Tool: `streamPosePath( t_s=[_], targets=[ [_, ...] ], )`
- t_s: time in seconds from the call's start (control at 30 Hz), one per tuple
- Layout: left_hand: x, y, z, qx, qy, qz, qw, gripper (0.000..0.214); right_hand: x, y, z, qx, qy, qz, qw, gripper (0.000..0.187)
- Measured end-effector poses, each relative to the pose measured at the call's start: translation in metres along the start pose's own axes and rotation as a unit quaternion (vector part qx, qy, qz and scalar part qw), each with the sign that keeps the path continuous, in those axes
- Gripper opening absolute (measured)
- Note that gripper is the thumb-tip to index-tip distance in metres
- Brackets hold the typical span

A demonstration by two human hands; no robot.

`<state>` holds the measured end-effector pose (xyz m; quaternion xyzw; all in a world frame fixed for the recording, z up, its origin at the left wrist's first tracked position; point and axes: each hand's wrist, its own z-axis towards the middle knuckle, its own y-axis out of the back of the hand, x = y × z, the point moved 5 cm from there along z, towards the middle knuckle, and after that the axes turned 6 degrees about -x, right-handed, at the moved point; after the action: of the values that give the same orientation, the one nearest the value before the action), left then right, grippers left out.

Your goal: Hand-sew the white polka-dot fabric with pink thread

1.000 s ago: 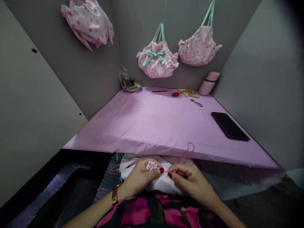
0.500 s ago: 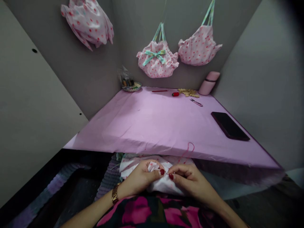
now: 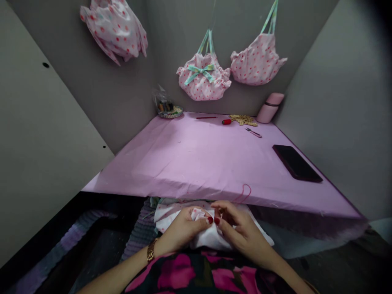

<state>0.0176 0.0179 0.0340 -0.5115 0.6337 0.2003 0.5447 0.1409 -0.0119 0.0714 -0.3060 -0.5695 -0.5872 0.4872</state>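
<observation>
White cloth with pink-red dots [image 3: 167, 214] lies bunched in my lap below the table's front edge. My left hand [image 3: 191, 224] pinches a gathered fold of it between thumb and fingers. Close on its right, my right hand [image 3: 237, 226] has its thumb tip against the cloth by the left thumb, with the forefinger raised and bent above. Whatever sits between the right fingertips is too small to make out. A loop of pink-red thread [image 3: 246, 190] rests over the table edge behind the right hand.
On the pink-covered table [image 3: 196, 159] lie a phone [image 3: 297, 163], thread snips [image 3: 253, 132], a red thread spool [image 3: 226, 121], a red pencil-like stick [image 3: 205, 117] and small beige pieces [image 3: 243, 120]. A pink bottle [image 3: 270, 108] and basket [image 3: 170, 114] stand behind. Dotted garments [image 3: 203, 87] hang above.
My right forefinger has lifted and the hand has turned slightly. The thin needle-like thing between the fingertips no longer shows. More cloth shows right of the right hand; the left hand has hardly moved.
</observation>
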Motion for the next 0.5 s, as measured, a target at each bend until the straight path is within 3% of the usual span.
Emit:
streamPosePath(
  t_s=[0.13, 0.33, 0.43, 0.5],
  targets=[
    [-0.001, 0.001, 0.001, -0.014, -0.013, 0.008, 1.0, 0.024, 0.012, 0.002, 0.004, -0.01, 0.104, -0.096, 0.99, 0.015],
    [0.004, 0.003, 0.003, -0.01, -0.023, 0.039, 0.999, 0.022, 0.013, -0.001, 0.003, -0.026, 0.157, -0.143, 0.977, 0.021],
    [0.004, 0.002, 0.003, 0.001, -0.024, 0.039, 0.999, 0.024, 0.018, 0.001, 0.0, -0.059, 0.165, -0.045, 0.983, 0.019],
    [0.004, 0.003, 0.003, -0.001, -0.018, 0.036, 0.999, 0.025, 0.019, 0.012, 0.001, -0.113, 0.114, 0.121, 0.979, 0.014]
  ],
)
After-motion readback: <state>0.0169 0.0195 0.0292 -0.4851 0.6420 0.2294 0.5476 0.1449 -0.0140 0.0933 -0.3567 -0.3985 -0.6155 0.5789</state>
